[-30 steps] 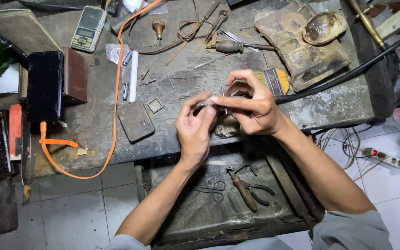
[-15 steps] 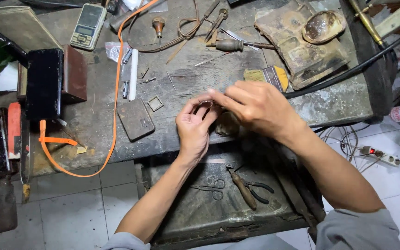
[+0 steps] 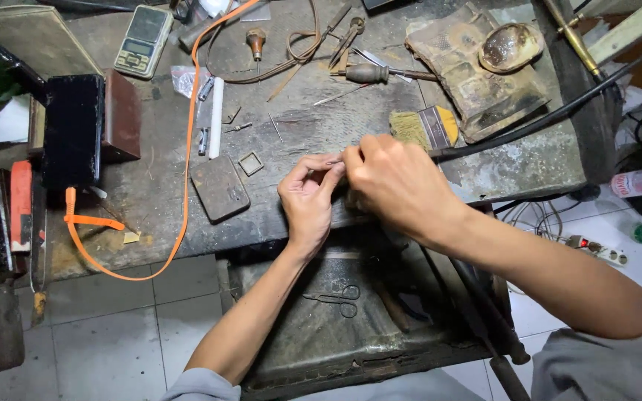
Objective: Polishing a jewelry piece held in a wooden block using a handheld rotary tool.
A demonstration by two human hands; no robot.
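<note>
- Where the two hands meet at the front edge of the worktop (image 3: 150,223), the left hand (image 3: 307,199) pinches its fingers (image 3: 321,172) together on a tiny workpiece (image 3: 334,162), too small to identify; only a thin dark sliver shows.
- The right hand (image 3: 399,186) closes over the same spot from the other side, knuckles up; its fingertips are hidden, so I cannot tell whether they grip anything.
- Both hands appear to rest near the worktop edge, probably to steady such fine work.
- Just beyond the right hand lie a flat brush (image 3: 425,128) and a black hose (image 3: 544,119) that runs off to the right.
- Left of the hands sit a small square metal frame (image 3: 250,163) and a dark flat slab (image 3: 219,188), near enough to reach.
- Farther back are a wooden-handled tool (image 3: 377,73), a scorched block (image 3: 477,82) carrying a small dish (image 3: 510,46), and a pocket scale (image 3: 143,41).
- An orange cord (image 3: 187,148) loops down the worktop's left part.
- Below the hands, an open drawer (image 3: 299,341) holds scissors (image 3: 336,297), likely set there to catch whatever falls.
</note>
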